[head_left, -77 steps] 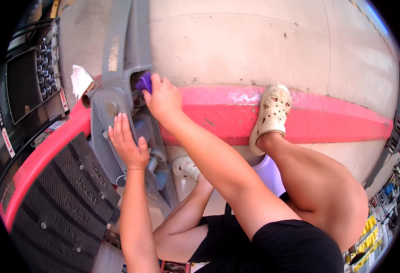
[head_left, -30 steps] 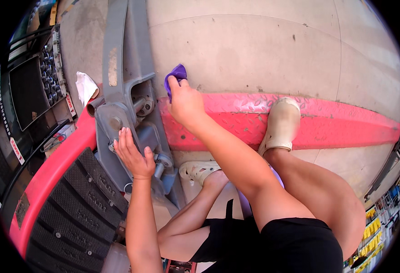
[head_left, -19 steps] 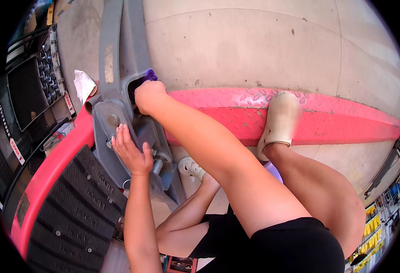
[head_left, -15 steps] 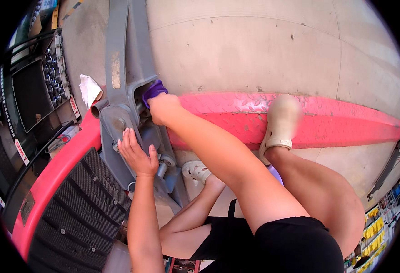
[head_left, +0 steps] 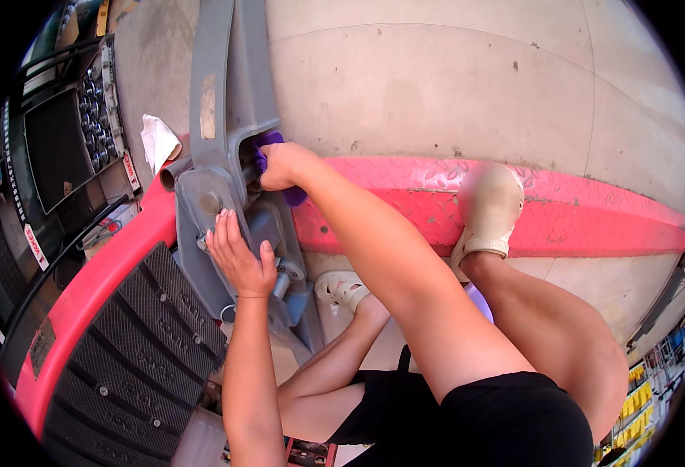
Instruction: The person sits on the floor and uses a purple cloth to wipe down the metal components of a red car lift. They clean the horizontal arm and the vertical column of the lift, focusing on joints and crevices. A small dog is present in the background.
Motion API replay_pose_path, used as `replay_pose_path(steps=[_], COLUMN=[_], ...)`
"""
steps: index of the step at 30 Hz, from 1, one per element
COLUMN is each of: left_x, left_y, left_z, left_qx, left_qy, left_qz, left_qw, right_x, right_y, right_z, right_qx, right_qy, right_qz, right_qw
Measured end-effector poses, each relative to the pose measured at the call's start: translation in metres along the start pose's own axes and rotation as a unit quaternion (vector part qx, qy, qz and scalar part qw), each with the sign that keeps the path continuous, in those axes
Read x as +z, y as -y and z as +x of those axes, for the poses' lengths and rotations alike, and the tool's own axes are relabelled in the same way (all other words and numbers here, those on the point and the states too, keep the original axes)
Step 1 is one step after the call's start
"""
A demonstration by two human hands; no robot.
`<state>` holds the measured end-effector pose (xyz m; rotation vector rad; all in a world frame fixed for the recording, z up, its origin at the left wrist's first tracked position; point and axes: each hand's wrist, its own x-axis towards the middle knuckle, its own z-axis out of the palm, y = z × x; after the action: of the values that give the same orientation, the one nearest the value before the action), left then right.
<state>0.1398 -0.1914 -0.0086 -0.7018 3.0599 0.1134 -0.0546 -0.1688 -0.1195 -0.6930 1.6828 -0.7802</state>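
Observation:
My right hand [head_left: 282,165] reaches into a gap in the grey metal frame [head_left: 241,70], closed on a purple cloth [head_left: 268,142]. Part of the cloth hangs out below the wrist; my fingertips inside the gap are partly hidden. On the grey pivot bracket [head_left: 206,191] lies my left hand [head_left: 241,261], fingers stretched out flat beside a round pin head and holding nothing. Bolts and a smaller metal cylinder [head_left: 282,282] sit just right of that hand, within the joint.
A pink-red curved treadplate base [head_left: 389,194] runs to the right, with my beige clog on it. A white cloth [head_left: 159,142] lies beyond the bracket's left side. A black ribbed footplate [head_left: 132,342] with a red rim fills the lower left. Dark equipment [head_left: 58,148] stands farther left.
My right hand has shifted slightly within the gap, and more purple cloth now shows below the wrist. My left hand keeps its place on the bracket. The whole view has shifted a little.

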Motion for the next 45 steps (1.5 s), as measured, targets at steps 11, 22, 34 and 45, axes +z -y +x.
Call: replay_pose_path(steps=[11, 22, 34, 45], left_x=[0.003, -0.002, 0.002, -0.001], left_y=[0.0, 0.001, 0.002, 0.003], left_z=[-0.001, -0.001, 0.0, -0.002], left_qx=[-0.001, -0.008, -0.005, -0.013], left_qy=[-0.006, -0.016, -0.024, -0.028], left_qz=[0.002, -0.004, -0.024, -0.043], left_qw=[1.0, 1.0, 0.999, 0.999], right_x=[-0.026, -0.028, -0.024, 0.067], right_y=[0.024, -0.007, -0.013, -0.035], right_z=[0.006, -0.001, -0.003, -0.08], right_qx=[0.083, -0.015, 0.009, -0.108], right_qy=[0.214, 0.196, 0.171, 0.068], right_qz=[-0.291, 0.089, -0.057, -0.146], right_qw=[0.929, 0.976, 0.984, 0.981])
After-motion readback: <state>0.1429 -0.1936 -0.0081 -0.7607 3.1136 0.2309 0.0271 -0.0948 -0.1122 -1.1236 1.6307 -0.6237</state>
